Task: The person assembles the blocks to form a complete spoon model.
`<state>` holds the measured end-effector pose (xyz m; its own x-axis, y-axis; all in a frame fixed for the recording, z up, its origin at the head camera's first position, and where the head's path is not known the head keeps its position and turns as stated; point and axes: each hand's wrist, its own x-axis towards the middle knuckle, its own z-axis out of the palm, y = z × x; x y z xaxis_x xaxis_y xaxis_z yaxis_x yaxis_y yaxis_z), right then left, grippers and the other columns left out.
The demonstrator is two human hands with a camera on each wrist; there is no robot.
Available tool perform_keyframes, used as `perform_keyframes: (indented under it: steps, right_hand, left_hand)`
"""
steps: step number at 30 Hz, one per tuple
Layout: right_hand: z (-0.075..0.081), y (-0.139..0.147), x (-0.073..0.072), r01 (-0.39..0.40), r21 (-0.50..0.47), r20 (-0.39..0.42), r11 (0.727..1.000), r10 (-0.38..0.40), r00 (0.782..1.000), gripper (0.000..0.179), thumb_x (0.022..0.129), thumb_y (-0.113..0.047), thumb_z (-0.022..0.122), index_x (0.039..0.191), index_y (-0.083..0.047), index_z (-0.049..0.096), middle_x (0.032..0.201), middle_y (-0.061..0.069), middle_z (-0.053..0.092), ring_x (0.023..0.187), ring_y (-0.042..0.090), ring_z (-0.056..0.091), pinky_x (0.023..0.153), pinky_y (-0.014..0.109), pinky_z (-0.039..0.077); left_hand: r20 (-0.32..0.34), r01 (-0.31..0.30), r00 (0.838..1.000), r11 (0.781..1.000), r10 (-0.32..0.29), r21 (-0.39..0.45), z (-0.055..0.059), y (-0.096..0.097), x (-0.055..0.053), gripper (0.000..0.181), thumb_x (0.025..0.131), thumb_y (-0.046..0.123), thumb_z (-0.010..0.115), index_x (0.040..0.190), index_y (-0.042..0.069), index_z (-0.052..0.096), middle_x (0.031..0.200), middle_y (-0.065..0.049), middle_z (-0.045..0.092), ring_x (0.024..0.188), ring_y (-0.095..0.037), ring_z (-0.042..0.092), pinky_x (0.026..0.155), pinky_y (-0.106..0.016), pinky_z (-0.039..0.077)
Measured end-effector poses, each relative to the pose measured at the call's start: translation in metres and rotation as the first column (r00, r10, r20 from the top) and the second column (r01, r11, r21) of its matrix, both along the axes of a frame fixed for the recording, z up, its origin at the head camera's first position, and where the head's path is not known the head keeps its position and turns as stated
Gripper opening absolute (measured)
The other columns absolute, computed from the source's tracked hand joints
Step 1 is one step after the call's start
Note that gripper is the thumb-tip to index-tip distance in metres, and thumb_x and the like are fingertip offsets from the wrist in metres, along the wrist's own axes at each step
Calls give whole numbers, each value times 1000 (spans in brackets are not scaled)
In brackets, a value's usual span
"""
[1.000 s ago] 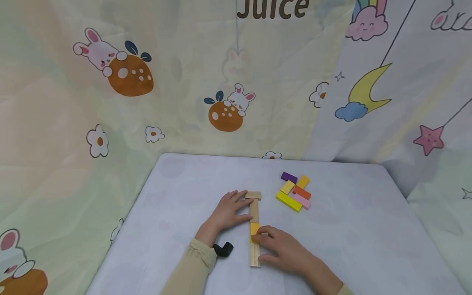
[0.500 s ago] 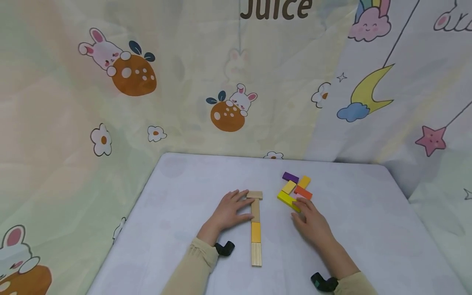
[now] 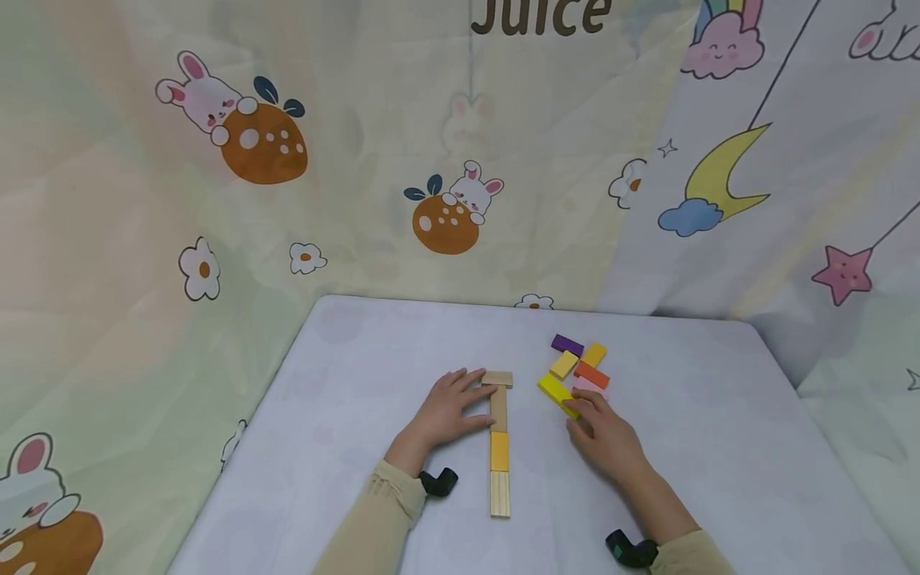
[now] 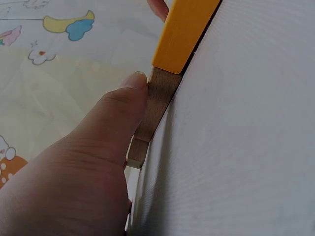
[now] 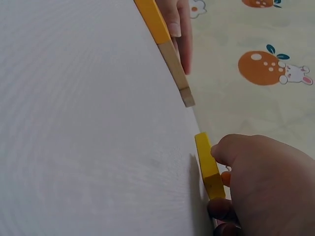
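Already, a four-block T [image 3: 499, 449] lies formed, left hand [image 3: 446, 414] touching it, fingers spread; right hand [image 3: 608, 438] pinches a bright yellow block [image 3: 556, 390], five others [image 3: 592, 375] seemingly left

A long, bright yellow block [image 3: 555, 391] slants right of centre, its near end pinched by the right grip [image 3: 607, 439]. To its left, end to end from near to far: a pale striped block [image 3: 500, 495], an orange-yellow block [image 3: 499, 452], and a tan block [image 3: 499, 411] meeting a tan crosspiece [image 3: 499, 379]. The left grip [image 3: 442, 414] touches the tan block's left side.
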<state>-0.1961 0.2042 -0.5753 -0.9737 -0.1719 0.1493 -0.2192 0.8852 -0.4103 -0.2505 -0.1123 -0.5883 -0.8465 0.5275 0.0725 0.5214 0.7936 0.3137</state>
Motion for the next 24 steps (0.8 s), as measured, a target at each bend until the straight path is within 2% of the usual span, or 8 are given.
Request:
perform_keyframes:
  steps: [9, 15, 20, 24]
  right_hand:
    - [1, -6, -4, 69, 19, 46, 997, -70, 996, 51, 92, -34, 69, 137, -15, 57, 136, 11, 56, 119, 30, 59, 97, 54, 53]
    - [4, -10, -7, 99, 28, 28, 995, -100, 995, 47, 92, -28, 71, 134, -12, 60, 129, 12, 62, 114, 30, 62, 95, 52, 55]
    - [4, -10, -8, 127, -12, 26, 992, -127, 992, 43, 92, -26, 71, 132, -12, 62, 126, 11, 65, 110, 29, 63, 94, 51, 55]
    - [5, -8, -10, 130, -36, 35, 991, -129, 991, 42, 92, -26, 71, 131, -14, 63, 124, 9, 67, 100, 24, 62, 91, 48, 57]
  left_hand:
    - [1, 1, 1000, 1000, -1, 0, -1, 0, -1, 64, 91, 71, 48, 149, 43, 40, 163, 11, 26, 152, -25, 22, 126, -47, 17]
    - [4, 8, 1000, 1000, -8, 3, 0, 0, 0, 64, 91, 71, 48, 148, 43, 41, 163, 10, 26, 152, -26, 23, 125, -48, 18]
    - [-9, 4, 1000, 1000, -4, -4, -1, 0, -1, 64, 91, 72, 46, 148, 43, 41, 163, 11, 27, 152, -26, 23, 125, -48, 20]
    - [-9, 2, 1000, 1000, -2, -11, -1, 0, -1, 64, 91, 72, 46, 148, 43, 40, 163, 11, 26, 152, -26, 23, 125, -48, 19]
